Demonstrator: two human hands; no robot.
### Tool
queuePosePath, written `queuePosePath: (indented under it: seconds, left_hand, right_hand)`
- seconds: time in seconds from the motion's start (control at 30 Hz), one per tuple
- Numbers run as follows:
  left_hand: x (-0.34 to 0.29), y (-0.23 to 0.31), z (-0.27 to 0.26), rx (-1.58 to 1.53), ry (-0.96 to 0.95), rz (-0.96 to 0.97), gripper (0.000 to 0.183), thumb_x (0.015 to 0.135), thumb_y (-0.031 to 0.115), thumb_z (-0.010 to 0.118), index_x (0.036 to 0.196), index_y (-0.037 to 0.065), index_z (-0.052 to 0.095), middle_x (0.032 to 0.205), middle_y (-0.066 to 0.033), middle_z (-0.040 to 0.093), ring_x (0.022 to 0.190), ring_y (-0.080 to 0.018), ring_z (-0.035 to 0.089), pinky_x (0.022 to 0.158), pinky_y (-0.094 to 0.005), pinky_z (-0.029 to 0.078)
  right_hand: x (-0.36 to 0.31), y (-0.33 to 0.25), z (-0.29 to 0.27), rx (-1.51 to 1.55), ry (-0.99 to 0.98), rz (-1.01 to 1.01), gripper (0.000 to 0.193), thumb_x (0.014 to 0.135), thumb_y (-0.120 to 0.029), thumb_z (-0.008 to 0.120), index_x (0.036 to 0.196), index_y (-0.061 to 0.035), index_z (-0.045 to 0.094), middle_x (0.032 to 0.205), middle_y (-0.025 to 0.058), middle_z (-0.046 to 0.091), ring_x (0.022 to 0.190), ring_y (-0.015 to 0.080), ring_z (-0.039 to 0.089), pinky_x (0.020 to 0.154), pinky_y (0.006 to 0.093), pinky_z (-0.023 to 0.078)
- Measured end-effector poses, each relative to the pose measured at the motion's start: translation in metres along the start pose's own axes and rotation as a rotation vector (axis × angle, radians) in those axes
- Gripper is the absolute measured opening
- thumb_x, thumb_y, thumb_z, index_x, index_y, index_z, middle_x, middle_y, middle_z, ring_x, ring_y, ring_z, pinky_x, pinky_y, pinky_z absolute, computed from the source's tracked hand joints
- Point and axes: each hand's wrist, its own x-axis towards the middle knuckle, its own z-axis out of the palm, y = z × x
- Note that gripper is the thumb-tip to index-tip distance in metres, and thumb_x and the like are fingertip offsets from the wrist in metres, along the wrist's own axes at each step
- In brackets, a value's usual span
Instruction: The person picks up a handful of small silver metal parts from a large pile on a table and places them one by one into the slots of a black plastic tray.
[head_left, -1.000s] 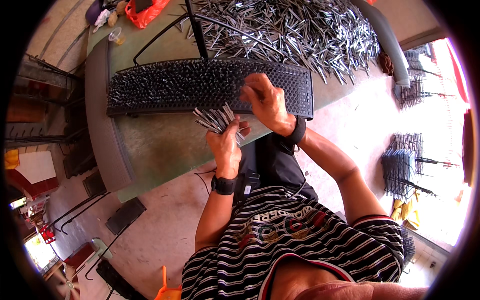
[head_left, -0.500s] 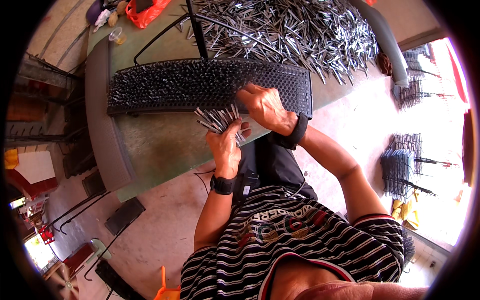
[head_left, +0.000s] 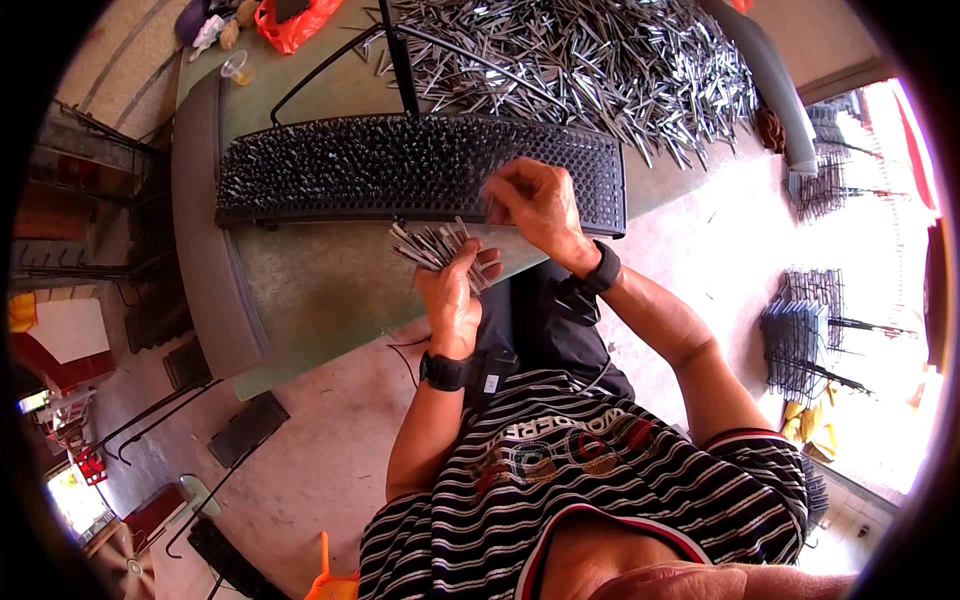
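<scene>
- Looking down from head height, a green bench (head_left: pixel 330 290) stretches across the upper part of the view, with stacked dark frames on the floor to its left.
- On the bench lies a long black perforated rack (head_left: pixel 400 170), densely filled with short metal pins standing in its holes.
- Just below the rack's near edge, the left hand (head_left: pixel 455 290) is closed around a fanned bundle of metal pins (head_left: pixel 430 245), its grip clamped on them, tips pointing up and left.
- To the right, the right hand (head_left: pixel 535 205) hovers over the rack's right part, its fingertips pinched together on what appears to be a single pin; the pin itself is blurred.
- Behind the rack, a large loose heap of pins (head_left: pixel 600 70) covers the far bench.
- Far right, wire racks (head_left: pixel 800 345) stand on the pale floor.
- To do this step well, it seems best to keep the bundle close to the rack, take one pin at a time, and hold it upright over an empty hole.
</scene>
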Motion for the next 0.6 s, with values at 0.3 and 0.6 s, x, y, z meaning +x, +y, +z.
queuePosePath:
  seconds: [0.3,0.6]
  left_hand:
    - [-0.003,0.002,0.000,0.093,-0.023,0.045,0.012,0.079,-0.004,0.059,0.091,-0.001,0.057,0.081,-0.0091,0.061,0.063,-0.0222,0.063,0.053,-0.0340,0.054]
    - [-0.004,0.004,0.003,0.126,-0.001,0.048,0.014,0.078,-0.002,0.062,0.091,0.001,0.059,0.079,-0.0075,0.062,0.056,-0.0188,0.061,0.044,-0.0286,0.050]
  right_hand:
    - [0.008,0.022,0.012,-0.339,0.004,-0.442,0.010,0.083,0.000,0.059,0.093,-0.0013,0.055,0.077,0.0096,0.065,0.068,0.0181,0.067,0.055,0.0266,0.051]
    - [-0.002,0.011,0.002,-0.588,-0.008,-0.525,0.012,0.077,-0.011,0.067,0.085,-0.0025,0.064,0.074,0.0127,0.064,0.056,0.0238,0.063,0.049,0.0291,0.048]
